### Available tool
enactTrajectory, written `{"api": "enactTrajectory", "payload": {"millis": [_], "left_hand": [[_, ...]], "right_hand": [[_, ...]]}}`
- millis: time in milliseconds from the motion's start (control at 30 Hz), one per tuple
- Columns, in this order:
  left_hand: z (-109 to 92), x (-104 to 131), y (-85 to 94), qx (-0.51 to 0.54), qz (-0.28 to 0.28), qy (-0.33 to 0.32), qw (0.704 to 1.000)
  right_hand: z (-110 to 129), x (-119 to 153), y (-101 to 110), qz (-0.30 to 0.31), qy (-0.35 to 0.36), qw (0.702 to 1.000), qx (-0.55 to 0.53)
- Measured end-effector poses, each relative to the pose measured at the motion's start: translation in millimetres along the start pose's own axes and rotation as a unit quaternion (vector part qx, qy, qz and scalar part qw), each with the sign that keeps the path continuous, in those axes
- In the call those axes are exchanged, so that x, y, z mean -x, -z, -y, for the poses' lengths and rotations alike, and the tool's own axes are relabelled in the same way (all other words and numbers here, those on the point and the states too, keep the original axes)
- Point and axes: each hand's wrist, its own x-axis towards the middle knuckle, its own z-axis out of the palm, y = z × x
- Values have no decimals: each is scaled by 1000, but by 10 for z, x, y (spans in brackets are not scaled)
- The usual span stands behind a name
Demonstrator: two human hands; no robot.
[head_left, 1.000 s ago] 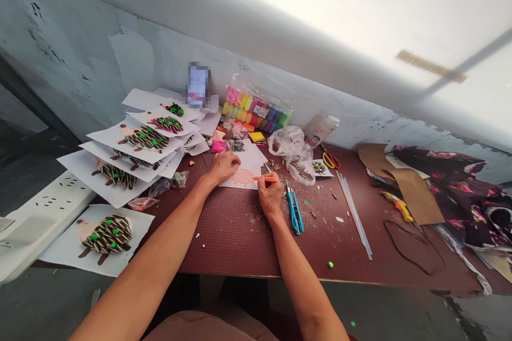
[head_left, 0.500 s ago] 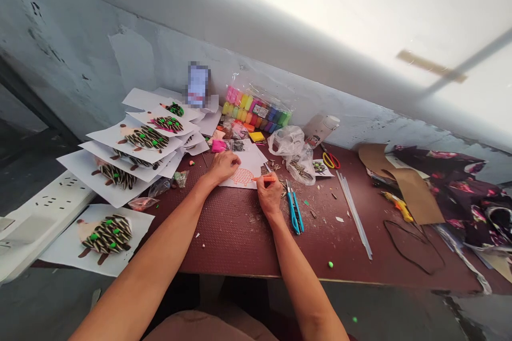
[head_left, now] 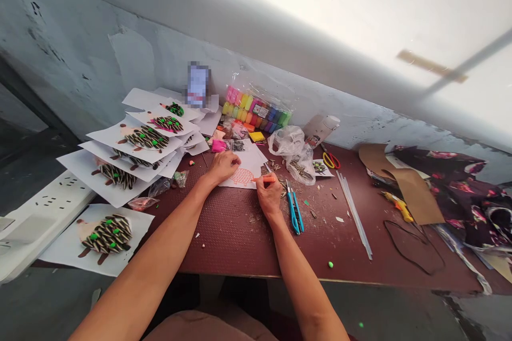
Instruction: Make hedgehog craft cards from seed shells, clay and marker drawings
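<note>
A white sheet [head_left: 248, 159] lies on the dark red table, bearing an orange outline drawing [head_left: 242, 176] with a patterned body and short legs. My right hand [head_left: 269, 192] is closed around an orange pen [head_left: 262, 179], its tip at the drawing's right edge. On the sheet's left side rests my left hand [head_left: 224, 166], pressing the paper flat with fingers slightly bent and apart, holding nothing. Blue-handled pliers [head_left: 295, 212] lie just right of my right hand.
Stacked seed hedgehog pictures [head_left: 144, 138] stand at the left by a white power strip [head_left: 52, 208]. Behind are colored clay packs [head_left: 258, 109] and a plastic bag [head_left: 290, 144]. Scissors [head_left: 331, 160], clear glue sticks [head_left: 354, 214] and a glue gun [head_left: 398, 206] lie at the right.
</note>
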Motion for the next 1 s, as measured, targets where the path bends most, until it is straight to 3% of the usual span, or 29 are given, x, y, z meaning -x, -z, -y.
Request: {"api": "enactTrajectory", "payload": {"millis": [567, 833, 1000], "left_hand": [[-28, -3, 28, -7, 15, 9, 1000], [-28, 3, 28, -13, 15, 9, 1000], [-13, 8, 5, -6, 10, 8, 1000]], "right_hand": [[16, -7, 5, -5, 9, 1000, -24], [-14, -63, 67, -46, -16, 999, -18], [-9, -125, 160, -21, -25, 999, 19]]}}
